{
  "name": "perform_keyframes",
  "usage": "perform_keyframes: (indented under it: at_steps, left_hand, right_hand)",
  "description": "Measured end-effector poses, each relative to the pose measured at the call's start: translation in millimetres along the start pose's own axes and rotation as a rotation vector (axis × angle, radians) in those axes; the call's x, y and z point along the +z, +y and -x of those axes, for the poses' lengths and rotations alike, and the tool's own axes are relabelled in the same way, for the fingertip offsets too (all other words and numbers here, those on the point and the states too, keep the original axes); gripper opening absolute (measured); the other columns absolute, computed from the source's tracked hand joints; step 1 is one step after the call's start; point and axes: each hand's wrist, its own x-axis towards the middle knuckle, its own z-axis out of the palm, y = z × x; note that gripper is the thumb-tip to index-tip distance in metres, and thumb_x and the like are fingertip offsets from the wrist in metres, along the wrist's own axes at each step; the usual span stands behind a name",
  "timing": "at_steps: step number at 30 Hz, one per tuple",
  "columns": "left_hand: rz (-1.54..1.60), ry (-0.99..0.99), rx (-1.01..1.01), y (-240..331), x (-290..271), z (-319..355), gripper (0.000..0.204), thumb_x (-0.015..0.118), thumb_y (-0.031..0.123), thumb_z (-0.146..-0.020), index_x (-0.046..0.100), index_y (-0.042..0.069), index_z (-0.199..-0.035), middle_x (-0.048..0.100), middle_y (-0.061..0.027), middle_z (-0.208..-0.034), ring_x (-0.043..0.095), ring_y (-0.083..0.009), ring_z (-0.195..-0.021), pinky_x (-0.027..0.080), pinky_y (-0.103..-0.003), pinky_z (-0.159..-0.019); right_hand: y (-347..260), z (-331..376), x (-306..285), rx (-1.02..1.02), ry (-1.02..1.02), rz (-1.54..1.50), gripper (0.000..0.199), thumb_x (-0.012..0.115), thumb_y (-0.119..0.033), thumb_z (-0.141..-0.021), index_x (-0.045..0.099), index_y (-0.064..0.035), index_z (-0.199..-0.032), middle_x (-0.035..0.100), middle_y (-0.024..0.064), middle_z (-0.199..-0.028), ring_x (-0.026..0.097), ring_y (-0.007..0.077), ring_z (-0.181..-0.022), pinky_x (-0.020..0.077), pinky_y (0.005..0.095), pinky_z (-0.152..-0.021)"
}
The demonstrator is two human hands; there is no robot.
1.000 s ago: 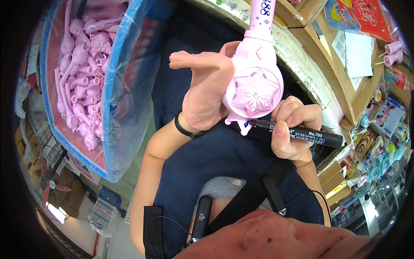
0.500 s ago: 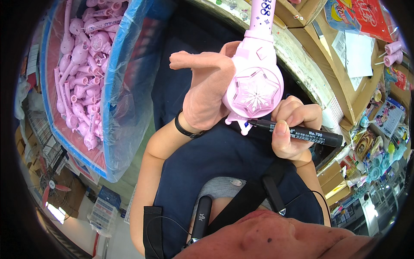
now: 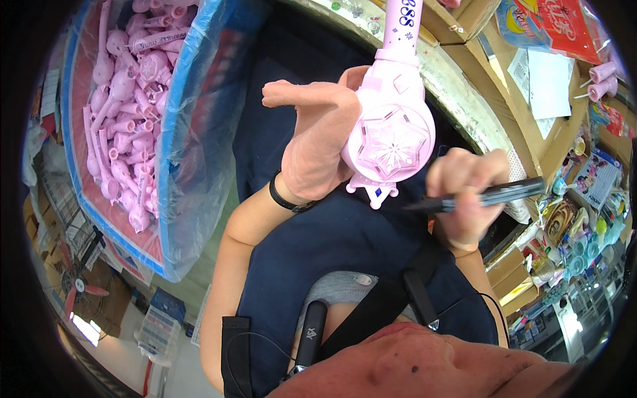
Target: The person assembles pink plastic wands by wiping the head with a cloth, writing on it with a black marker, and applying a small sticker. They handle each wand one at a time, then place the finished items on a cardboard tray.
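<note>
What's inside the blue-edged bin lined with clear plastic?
The blue-edged, plastic-lined bin holds a heap of pink plastic toy wands. The upper ones cover whatever lies deeper and the bin's floor.

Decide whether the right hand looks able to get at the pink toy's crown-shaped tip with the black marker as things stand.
Probably yes: the right hand holds the black marker pointed roughly toward the crown-shaped tip, and nothing visible blocks the gap, though depth is hard to judge.
</note>
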Motion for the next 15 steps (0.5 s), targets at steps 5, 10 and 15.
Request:
perform_keyframes:
  at_steps: [5, 10, 15]
  left_hand:
    - [0.118, -0.084, -0.003, 6, 1, -10, 0.064, 0.049, 0.055, -0.094, 0.043, 0.002, -0.129, 0.053, -0.0075, -0.122, 0.054, -0.0175, -0.113, 0.042, -0.031, -0.100]
    - [0.249, -0.241, 0.062, 22, 6, -11, 0.048, 0.064, 0.030, -0.088, 0.053, -0.007, -0.117, 0.062, -0.0175, -0.105, 0.066, -0.0214, -0.088, 0.056, -0.031, -0.077]
    - [-0.104, -0.333, 0.116, 46, 1, 3, 0.045, 0.068, 0.028, -0.081, 0.056, -0.007, -0.106, 0.062, -0.0129, -0.093, 0.064, -0.0167, -0.078, 0.054, -0.029, -0.073]
  right_hand:
    - [-65, -22, -62, -0.585, 0.396, 0.555, 0.014, 0.061, -0.007, -0.085, 0.047, -0.0067, -0.088, 0.048, 0.0042, -0.064, 0.046, 0.0151, -0.057, 0.0423, 0.0272, -0.054]
    - [-110, -40, -138, 0.022, 0.224, 2.154, 0.021, 0.064, -0.021, -0.082, 0.062, -0.0015, -0.090, 0.063, 0.0187, -0.085, 0.064, 0.0335, -0.080, 0.0500, 0.0434, -0.072]
    - [-111, -51, -130, 0.418, 0.013, 2.155, 0.026, 0.073, -0.022, -0.075, 0.066, -0.0047, -0.093, 0.067, 0.0157, -0.084, 0.064, 0.0339, -0.085, 0.0498, 0.0440, -0.074]
